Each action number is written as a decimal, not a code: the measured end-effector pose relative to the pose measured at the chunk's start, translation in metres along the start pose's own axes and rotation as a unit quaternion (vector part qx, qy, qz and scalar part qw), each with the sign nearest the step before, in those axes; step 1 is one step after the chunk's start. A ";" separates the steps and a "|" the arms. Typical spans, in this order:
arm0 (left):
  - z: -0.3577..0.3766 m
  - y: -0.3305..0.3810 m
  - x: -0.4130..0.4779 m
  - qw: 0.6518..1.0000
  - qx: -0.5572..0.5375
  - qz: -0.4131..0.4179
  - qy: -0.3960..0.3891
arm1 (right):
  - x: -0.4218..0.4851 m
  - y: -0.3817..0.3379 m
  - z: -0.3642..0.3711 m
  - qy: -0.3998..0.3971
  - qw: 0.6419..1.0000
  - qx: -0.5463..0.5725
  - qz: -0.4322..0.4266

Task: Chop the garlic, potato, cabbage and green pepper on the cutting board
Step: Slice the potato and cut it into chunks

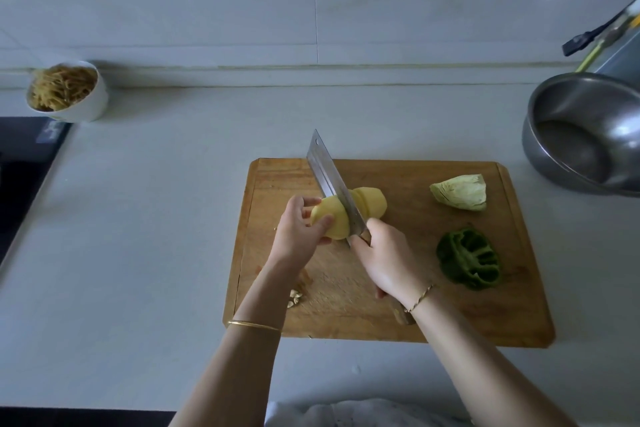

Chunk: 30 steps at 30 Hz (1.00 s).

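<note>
The left hand [298, 222] curls its fingers round the near-left end of the potato [372, 206], holding it down at the centre of the frame. The right hand [384, 260] is wrapped round the wooden handle of a knife [329, 177]. The broad blade slants up and to the left and is sunk into the middle of the potato, so the peeled yellow flesh shows on both sides of it. A thin gold bangle sits on each wrist.

All this is on the left half of the board [381, 305], which lies on the pale desk [138, 218]. Small pieces of garlic [295, 298] lie by the left forearm, near the board's lower left edge. At the board's upper right is a cabbage [460, 191] wedge, and below it a pepper [469, 258] piece, hollow side up.

A steel bowl [585, 135] stands at the right edge of the frame. At the upper left, a white bowl [69, 90] holds pale shreds, with a dark hob [20, 163] below it.
</note>
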<state>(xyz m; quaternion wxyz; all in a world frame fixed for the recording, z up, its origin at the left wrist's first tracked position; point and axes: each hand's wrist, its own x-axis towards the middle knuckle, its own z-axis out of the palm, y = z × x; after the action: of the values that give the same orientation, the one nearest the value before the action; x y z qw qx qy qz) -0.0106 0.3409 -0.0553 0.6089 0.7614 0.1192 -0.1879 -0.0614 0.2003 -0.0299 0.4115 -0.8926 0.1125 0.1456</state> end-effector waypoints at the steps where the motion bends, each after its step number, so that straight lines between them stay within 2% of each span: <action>1: -0.003 0.002 0.002 1.000 -0.008 -0.011 -0.002 | 0.000 0.001 -0.002 -0.002 1.000 0.008 0.005; 6: -0.011 0.008 0.005 0.998 -0.006 -0.032 -0.057 | 0.002 0.005 -0.009 -0.015 0.999 0.041 0.030; 13: -0.015 -0.001 -0.001 0.998 -0.036 -0.027 -0.049 | 0.000 0.006 -0.026 -0.046 0.986 0.152 0.056; 20: -0.011 -0.002 -0.003 0.998 -0.040 -0.021 -0.033 | -0.011 0.005 -0.041 -0.032 0.980 0.187 0.062; 25: -0.009 -0.003 -0.004 0.998 -0.047 -0.021 -0.025 | -0.018 -0.004 -0.043 0.004 0.988 0.153 0.020; 30: -0.006 -0.003 -0.003 0.999 -0.039 -0.021 -0.009 | -0.029 -0.016 -0.031 0.020 0.997 0.071 -0.023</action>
<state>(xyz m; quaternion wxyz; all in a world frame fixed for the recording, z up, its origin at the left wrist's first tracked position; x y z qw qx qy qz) -0.0137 0.3473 -0.0553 0.6353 0.7326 0.1367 -0.2025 -0.0781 0.1891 0.0104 0.4750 -0.8661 0.1106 0.1096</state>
